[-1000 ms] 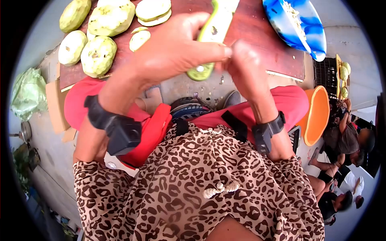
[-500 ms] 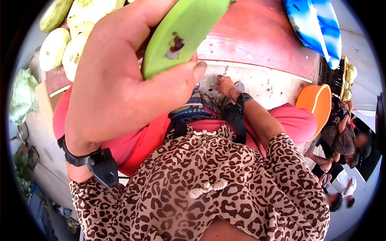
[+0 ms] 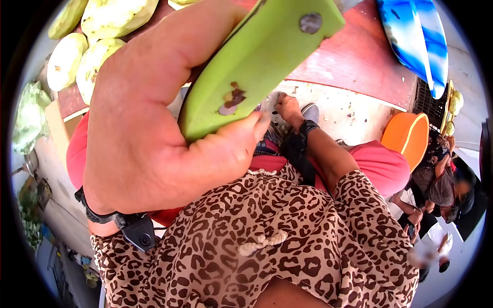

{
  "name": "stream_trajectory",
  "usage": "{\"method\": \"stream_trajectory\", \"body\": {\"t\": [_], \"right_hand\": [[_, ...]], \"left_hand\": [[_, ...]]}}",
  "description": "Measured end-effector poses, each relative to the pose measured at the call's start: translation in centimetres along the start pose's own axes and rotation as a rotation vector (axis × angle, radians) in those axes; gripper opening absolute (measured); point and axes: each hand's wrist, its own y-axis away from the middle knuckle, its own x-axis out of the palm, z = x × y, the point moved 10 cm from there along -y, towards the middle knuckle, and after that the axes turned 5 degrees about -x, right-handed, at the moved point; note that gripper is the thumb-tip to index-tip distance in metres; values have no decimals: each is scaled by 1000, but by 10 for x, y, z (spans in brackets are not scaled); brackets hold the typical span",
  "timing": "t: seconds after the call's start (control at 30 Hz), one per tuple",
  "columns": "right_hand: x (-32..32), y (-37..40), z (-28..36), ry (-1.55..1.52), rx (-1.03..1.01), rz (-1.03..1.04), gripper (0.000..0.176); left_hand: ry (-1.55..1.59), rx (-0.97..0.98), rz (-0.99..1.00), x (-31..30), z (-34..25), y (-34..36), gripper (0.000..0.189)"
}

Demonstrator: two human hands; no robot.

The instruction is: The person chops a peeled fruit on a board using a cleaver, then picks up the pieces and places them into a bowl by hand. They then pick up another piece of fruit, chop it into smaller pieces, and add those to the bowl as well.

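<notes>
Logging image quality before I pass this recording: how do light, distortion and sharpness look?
Head view: strong fisheye curvature, dark rounded border; also head view, bright light partly washes out the pale-green rounded peeled produce and red wooden tabletop; same head view, left hand and green plastic handle look fairly crisp, right hand too small to judge.

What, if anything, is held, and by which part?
The left hand grips a green-handled tool by its handle, near the butt. Right hand: cannot tell.
</notes>
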Motion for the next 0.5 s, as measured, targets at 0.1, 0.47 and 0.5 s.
{"method": "stream_trajectory", "body": {"t": [0.1,0.47,0.5], "right_hand": [[-9,0,-3,-27,-18,-49,21],[-28,28,-40,-333,155,280,13],[-20,34,-41,-316,125,316,13]], "left_hand": [[27,23,-14,3,3,3,52],[-74,18,163,14,-7,4,53],[-88,34,164,15,-8,4,54]]}}
